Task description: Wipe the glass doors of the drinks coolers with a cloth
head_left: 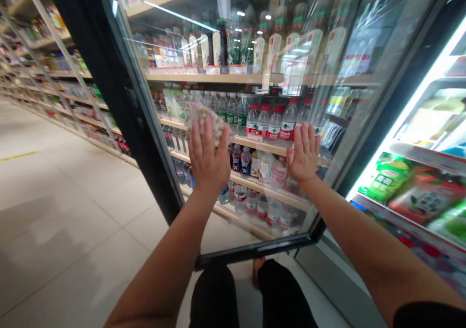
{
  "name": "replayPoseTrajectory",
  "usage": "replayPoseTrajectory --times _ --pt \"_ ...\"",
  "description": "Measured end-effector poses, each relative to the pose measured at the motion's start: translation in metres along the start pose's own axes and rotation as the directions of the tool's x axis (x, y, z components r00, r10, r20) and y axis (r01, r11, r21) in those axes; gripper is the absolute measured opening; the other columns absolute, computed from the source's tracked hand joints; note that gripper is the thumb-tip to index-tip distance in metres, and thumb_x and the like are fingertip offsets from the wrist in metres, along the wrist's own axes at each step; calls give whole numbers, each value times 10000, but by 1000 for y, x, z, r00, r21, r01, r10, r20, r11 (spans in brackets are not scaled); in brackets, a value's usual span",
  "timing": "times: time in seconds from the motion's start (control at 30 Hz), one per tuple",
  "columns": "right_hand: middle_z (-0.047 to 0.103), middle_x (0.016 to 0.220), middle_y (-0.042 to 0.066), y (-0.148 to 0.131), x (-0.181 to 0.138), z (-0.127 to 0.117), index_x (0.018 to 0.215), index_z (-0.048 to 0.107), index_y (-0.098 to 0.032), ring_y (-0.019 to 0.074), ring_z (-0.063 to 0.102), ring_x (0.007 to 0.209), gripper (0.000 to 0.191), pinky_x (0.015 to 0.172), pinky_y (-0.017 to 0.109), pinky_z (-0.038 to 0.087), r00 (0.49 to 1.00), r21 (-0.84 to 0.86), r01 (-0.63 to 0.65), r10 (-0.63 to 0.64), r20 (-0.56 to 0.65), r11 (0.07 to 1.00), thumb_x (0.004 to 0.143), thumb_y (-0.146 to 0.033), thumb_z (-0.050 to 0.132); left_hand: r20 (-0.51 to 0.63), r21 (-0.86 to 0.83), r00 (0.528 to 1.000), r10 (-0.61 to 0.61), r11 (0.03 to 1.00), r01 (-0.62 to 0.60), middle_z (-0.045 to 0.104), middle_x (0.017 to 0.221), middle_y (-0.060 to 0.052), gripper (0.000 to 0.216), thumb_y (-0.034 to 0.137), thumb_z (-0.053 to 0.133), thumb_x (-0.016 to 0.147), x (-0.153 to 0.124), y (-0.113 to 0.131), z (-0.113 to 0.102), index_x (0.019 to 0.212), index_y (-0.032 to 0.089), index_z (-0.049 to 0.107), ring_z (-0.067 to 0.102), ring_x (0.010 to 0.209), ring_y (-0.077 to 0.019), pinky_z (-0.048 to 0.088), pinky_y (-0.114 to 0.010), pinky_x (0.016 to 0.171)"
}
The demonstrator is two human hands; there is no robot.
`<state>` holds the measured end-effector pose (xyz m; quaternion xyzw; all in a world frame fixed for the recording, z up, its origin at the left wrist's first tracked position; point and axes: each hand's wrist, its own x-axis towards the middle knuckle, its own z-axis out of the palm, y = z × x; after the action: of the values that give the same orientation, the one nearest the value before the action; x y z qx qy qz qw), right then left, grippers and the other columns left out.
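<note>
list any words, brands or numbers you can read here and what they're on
No text here reads clearly.
Red labels on the water bottles: too small and blurred.
Print on the green packets in the lit cooler: blurred.
Shelf-edge tags: too small.
Cloth under the left hand: no lettering seen.

The cloth (pixel 209 118) was mottled beige and white, the door frame (pixel 120 99) black, the water bottles (pixel 275 122) at centre red-capped, the packets (pixel 386 178) at right green
</note>
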<state>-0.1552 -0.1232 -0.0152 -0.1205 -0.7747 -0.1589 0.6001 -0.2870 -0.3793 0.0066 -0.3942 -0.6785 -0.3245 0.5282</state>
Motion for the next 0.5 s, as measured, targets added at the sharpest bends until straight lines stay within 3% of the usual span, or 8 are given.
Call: replayPoseTrajectory --times 0.07,0.13,0.2,0.33,0.4,0.5 --pt "383 1646 129 0 0 0 1636 260 -180 282 215 1586 638 1283 565 176 1000 26 -17 16 23 1000 1025 -360 288 -23 -28 1000 -6 1000 6 242 1703 -64 548 258 440 1011 25 1 -4 1558 271 437 73 1603 -303 145 -604 1289" --pt "386 1645 123 1 -1 0 1631 280 -181 281 222 1584 633 1281 563 183 999 33 -15 14 30 999 1023 -358 289 -40 -33 999 -13 999 11 215 1712 -57 544 262 457 1006 29 5 -4 1549 286 451 61 1604 -306 144 -604 1288" --pt "401 1637 123 1 -1 0 1626 291 -181 271 222 1584 625 1277 555 200 1000 14 0 0 19 1000 1027 -356 278 -8 -46 1000 -17 999 17 230 1709 -49 493 283 482 1004 14 12 1 1494 312 524 60 1602 -321 148 -621 1278" --pt "394 1640 126 1 0 1 1631 273 -178 259 189 1593 627 1275 549 200 999 1 -6 6 35 1000 1033 -366 263 116 -73 993 26 997 -17 412 1630 -57 391 317 481 1014 -16 21 10 1373 321 637 151 1593 -302 193 -582 1275" --pt "373 1652 123 1 1 0 1634 265 -180 265 177 1596 636 1278 559 186 998 26 -27 25 60 999 1030 -377 270 110 -62 993 49 997 -42 439 1613 -65 410 328 451 1023 -5 21 9 1396 301 621 171 1591 -280 192 -557 1282" --pt "343 1668 112 1 1 -1 1638 262 -188 280 173 1596 647 1281 579 162 994 60 -56 49 102 997 1025 -393 277 39 -74 997 70 995 -67 363 1657 -59 471 339 380 1044 37 18 3 1482 262 534 128 1599 -256 140 -545 1299"
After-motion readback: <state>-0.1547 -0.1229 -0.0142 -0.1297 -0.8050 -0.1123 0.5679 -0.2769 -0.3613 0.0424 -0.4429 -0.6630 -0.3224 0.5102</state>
